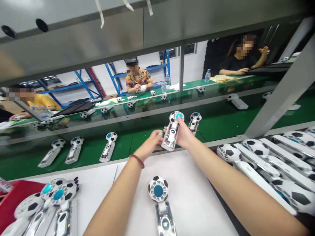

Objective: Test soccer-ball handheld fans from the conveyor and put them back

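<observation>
- Head view: the right hand (184,132) is clamped on a football-patterned handheld fan (171,133), thumb on its blue centre, above the near edge of the green conveyor belt (137,139).
- The left hand (153,142) has thumb and fingers apart at the handle's left side; whether they grip it, I cannot tell.
- A second fan (162,207), its display lit, lies on the white desk (197,183), between the forearms, head towards the belt.
- Three fans (107,149) lie along the belt's near edge to the left; another fan (195,124) lies just behind the right hand.
- Towards the desk's left edge, more fans (60,196) cluster by a red bin (29,186); rows of fans (273,164) fill its right side.
- Three co-workers (140,80) sit beyond the belt.
</observation>
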{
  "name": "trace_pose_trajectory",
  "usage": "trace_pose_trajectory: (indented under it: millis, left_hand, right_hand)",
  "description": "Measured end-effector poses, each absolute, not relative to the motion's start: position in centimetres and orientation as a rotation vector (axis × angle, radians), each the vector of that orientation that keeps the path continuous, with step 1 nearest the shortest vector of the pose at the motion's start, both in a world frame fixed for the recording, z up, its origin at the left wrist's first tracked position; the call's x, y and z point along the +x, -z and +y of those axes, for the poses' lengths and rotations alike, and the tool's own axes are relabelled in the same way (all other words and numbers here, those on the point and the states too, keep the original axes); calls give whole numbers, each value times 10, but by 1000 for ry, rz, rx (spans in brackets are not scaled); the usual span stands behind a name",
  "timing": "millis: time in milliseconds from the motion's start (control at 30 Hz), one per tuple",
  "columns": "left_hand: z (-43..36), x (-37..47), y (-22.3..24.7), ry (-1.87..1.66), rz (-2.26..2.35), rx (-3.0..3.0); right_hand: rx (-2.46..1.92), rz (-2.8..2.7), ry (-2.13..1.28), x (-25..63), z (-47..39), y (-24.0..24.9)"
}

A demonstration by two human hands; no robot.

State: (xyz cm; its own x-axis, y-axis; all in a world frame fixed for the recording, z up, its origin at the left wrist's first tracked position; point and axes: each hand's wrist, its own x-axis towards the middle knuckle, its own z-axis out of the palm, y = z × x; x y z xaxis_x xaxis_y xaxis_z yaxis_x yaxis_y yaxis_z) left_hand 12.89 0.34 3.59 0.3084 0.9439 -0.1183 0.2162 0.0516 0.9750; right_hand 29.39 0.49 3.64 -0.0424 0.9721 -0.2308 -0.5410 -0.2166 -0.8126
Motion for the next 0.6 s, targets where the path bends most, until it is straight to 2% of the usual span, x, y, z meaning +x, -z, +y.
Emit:
trace_pose_trajectory:
  millis: [67, 167, 267, 433, 600]
  left_hand:
    - [21, 92, -47, -910, 1381, 1492]
    - [52, 21, -59, -1070, 1889, 1445]
    - [70, -38, -56, -1037, 2232, 1297]
    - [74, -62, -25, -779, 2169, 1199]
    - [75, -39, -13, -880, 1952, 1245]
  right_hand:
    - [-802, -444, -1645, 292, 0, -42]
    - [-815, -418, -1600, 292, -2, -40]
    - [-842, -461, -1507, 291, 1, -29]
    - [-836, -698, -1308, 286, 1, -16]
    - [-760, -834, -1283, 283, -4, -17]
